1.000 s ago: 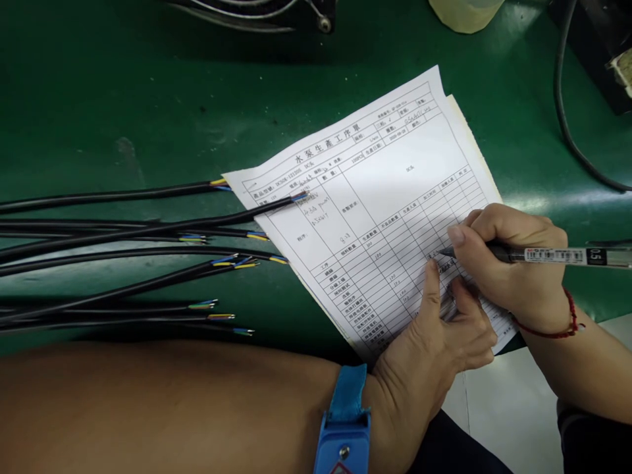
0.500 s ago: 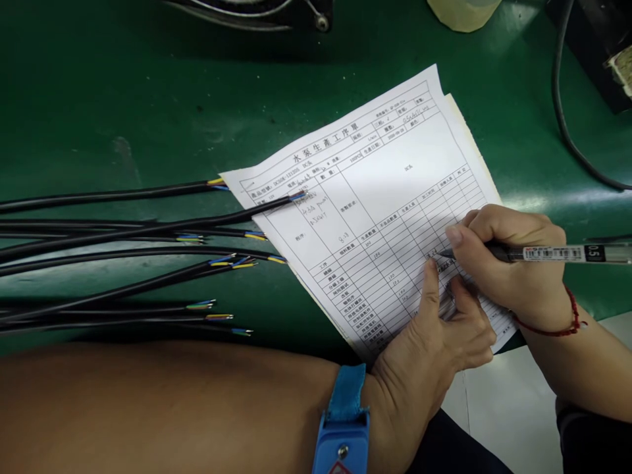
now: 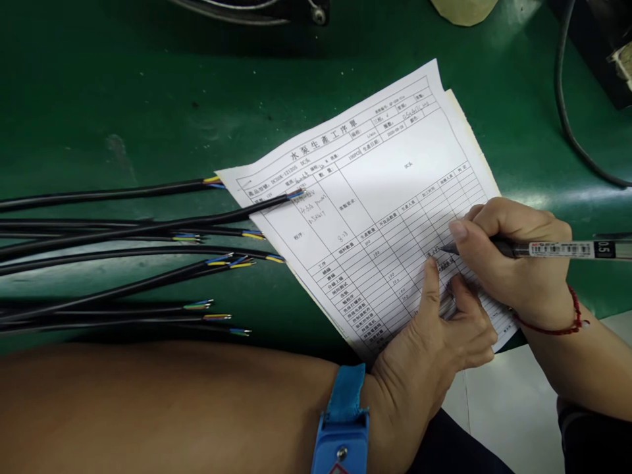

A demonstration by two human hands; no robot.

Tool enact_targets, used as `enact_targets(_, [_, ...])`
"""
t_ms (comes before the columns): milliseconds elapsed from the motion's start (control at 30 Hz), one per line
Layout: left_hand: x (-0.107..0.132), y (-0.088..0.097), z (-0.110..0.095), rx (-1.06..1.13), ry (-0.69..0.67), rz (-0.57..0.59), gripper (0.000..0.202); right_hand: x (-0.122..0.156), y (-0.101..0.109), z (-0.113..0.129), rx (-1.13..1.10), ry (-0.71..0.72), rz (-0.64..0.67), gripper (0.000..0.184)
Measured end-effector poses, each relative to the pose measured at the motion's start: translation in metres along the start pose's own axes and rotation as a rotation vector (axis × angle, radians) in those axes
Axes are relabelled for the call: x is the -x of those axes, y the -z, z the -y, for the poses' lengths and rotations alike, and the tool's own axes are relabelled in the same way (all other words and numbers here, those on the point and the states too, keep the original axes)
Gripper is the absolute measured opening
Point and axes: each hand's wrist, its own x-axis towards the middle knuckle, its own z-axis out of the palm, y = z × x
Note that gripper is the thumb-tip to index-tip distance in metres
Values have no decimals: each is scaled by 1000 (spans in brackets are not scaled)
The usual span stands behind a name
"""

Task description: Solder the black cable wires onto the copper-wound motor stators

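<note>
A printed paper form (image 3: 385, 178) with a table of rows and handwritten numbers lies tilted on the green work surface, on top of another sheet. Low on the form, my left hand (image 3: 439, 336) presses it down, the index finger stretched out and other fingers bent at its lower edge. A blue wrist strap (image 3: 342, 421) is round my left wrist. My right hand (image 3: 518, 263) is closed round a black 0.5 pen (image 3: 567, 249), whose tip touches a table cell just above my left index finger. A red cord bracelet (image 3: 575, 313) circles my right wrist.
Several black cables (image 3: 123, 230) with stripped coloured wire ends lie at the left; one end rests on the form. A dark metal object (image 3: 257, 10), a yellowish round object (image 3: 464, 10) and a dark box (image 3: 592, 52) beside a grey cable (image 3: 563, 112) stand along the back.
The pen and my right hand have shifted slightly to the right, and more ink marks show in the cell. My left hand keeps its place on the form. The view has shifted slightly.
</note>
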Motion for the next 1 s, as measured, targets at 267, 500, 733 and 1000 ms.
enact_targets(267, [0, -2, -1, 13, 9, -19, 37, 0, 0, 0, -10, -3, -5, 38])
enact_targets(500, [0, -2, -1, 19, 9, -21, 37, 0, 0, 2, -7, -17, 1, 38])
enact_targets(733, [0, -1, -1, 24, 5, 0, 39, 0, 0, 4, 4, -45, 14, 40])
enact_targets(1000, [0, 1, -3, 18, 44, 40, 42, -3, 2, -3, -93, -32, -41, 40])
